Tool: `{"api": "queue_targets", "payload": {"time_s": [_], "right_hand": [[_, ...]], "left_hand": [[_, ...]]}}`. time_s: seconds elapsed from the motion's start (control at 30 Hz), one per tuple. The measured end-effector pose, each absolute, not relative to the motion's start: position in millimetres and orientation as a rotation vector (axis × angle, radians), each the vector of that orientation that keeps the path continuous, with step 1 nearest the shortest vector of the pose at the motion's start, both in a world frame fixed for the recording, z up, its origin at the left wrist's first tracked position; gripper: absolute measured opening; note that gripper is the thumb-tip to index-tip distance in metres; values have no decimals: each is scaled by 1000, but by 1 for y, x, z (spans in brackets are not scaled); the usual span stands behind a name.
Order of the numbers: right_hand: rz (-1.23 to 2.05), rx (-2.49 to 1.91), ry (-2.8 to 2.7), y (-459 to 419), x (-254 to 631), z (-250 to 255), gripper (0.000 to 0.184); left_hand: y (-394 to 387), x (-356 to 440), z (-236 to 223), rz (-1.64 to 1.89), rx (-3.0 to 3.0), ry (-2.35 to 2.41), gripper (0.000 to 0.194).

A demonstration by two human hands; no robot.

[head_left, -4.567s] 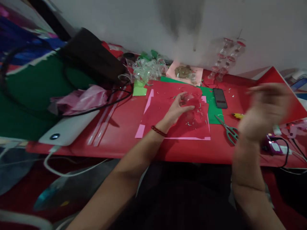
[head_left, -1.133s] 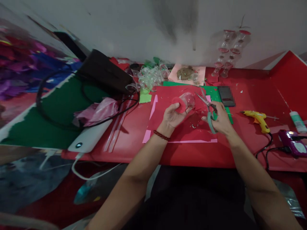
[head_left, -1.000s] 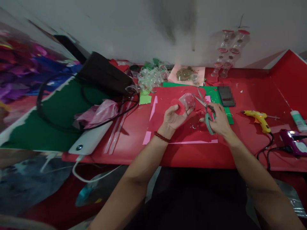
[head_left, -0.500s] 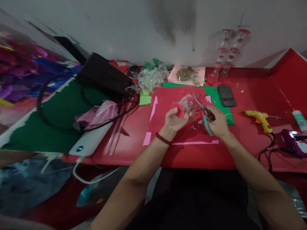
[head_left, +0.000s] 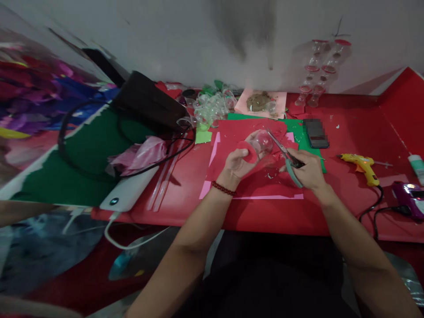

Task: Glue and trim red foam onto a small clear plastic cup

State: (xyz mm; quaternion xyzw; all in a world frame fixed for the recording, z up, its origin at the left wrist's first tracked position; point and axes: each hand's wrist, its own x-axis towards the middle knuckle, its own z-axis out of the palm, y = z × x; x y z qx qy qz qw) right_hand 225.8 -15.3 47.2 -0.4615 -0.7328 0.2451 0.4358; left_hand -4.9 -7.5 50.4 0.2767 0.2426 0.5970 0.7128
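Observation:
My left hand (head_left: pixel 236 164) is closed around a clear plastic cup (head_left: pixel 263 140) with a round red disc (head_left: pixel 247 151) on its end, held on its side above a red paper sheet (head_left: pixel 261 181). My right hand (head_left: pixel 308 170) grips green-handled scissors (head_left: pixel 285 154). The blades point up and left and touch the cup's rim. A red bead bracelet sits on my left wrist. Small paper scraps lie on the sheet under the cup.
A phone (head_left: pixel 316 132) lies on green paper behind my right hand. A yellow glue gun (head_left: pixel 362 164), a purple device (head_left: pixel 410 198) and a glue bottle (head_left: pixel 418 165) lie at right. Clear cups (head_left: pixel 212 106), a black bag (head_left: pixel 145 101), a pink bag (head_left: pixel 139 152) and a white laptop (head_left: pixel 127 194) are at left.
My right hand picked up the scissors earlier. Over the last second it brought the blades from beside the cup onto its rim. My left hand keeps holding the cup.

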Motion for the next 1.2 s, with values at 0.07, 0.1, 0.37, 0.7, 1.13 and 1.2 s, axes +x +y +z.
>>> {"api": "queue_targets", "payload": {"time_s": [0.07, 0.1, 0.37, 0.7, 1.13, 1.2], "right_hand": [[624, -1135, -1840, -16, 227, 51, 40], [631, -1125, -1849, -17, 227, 53, 38], [597, -1081, -1930, -16, 235, 56, 31], [518, -1015, -2080, -18, 246, 65, 27], [300, -1109, -2080, -10, 249, 60, 54], [347, -1075, -2120, -10, 248, 58, 53]], "left_hand": [[-6, -10, 49, 1311, 652, 530, 84], [-5, -12, 47, 1304, 680, 524, 85], [6, -32, 31, 1220, 915, 489, 78], [7, -54, 36, 1132, 1096, 576, 71], [3, -49, 41, 1129, 1104, 625, 68], [3, -49, 40, 1100, 1125, 602, 72]]}}
